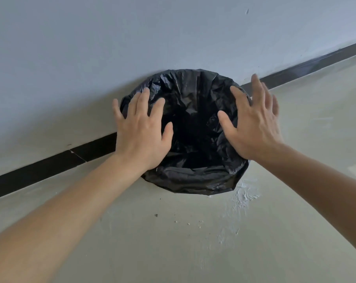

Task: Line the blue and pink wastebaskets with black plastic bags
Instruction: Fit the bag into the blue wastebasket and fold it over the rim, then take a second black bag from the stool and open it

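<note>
Grey floor [173,242] by pale wall [132,37], bag [193,176] lining bin against the wall, left hand [142,135] and right hand [254,127] over its rim, fingers spread, gripping nothing

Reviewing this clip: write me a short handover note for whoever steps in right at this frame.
Left hand: open, fingers spread, over the bag's left rim.
Right hand: open, over the right rim; contact unclear.
Black bag: spread open, folded over the rim of a wastebasket standing by the wall; the basket's colour is hidden.
Done: this basket looks lined.
Left: the other basket, not in view.
</note>
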Tool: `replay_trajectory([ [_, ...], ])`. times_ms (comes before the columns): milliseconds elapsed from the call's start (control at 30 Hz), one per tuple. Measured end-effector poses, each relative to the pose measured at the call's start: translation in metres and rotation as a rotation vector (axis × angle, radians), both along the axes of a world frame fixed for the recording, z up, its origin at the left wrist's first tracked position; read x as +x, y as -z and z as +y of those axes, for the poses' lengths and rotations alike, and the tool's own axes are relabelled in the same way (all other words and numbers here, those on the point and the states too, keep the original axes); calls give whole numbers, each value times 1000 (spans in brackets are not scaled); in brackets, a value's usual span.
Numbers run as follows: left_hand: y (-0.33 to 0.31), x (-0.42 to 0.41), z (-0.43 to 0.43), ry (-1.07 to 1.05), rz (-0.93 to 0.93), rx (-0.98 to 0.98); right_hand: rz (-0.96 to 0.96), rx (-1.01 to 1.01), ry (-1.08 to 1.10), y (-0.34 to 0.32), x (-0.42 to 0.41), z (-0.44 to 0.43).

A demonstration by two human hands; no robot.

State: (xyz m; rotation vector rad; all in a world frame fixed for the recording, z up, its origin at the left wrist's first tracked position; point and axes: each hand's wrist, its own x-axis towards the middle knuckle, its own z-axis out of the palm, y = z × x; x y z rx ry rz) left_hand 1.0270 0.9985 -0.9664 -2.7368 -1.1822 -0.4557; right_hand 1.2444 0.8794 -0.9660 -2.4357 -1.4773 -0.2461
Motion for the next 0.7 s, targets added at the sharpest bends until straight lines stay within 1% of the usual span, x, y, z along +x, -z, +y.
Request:
replay_trajectory([
  [33,-4,-2,-2,17,-36,20,-58,43,-27,-4,-2,-1],
  [67,-11,-6,-7,27,-36,6,-104,39,-65,-10,-5,-2],
  [167,-44,-21,-25,6,-22,-112,-161,-51,-192,-39,-15,-7],
  [267,-102,-44,-33,-40,-34,-141,-206,-75,-293,-88,-22,-9],
  [333,-158,-57,-30,-26,-6,-119,-206,-59,-313,-142,-24,-5],
  [433,-265,-62,-16,3,7,-71,-198,-1,-318,-249,-21,7],
  [500,-354,-57,-4,6,-10,-18,-200,52,-318,-337,-18,16],
  [600,-511,-52,10,21,-66,98,-249,144,-340,-493,-13,34],
  [700,-680,-62,13,4,-149,210,-292,290,-362,-659,-16,48],
])
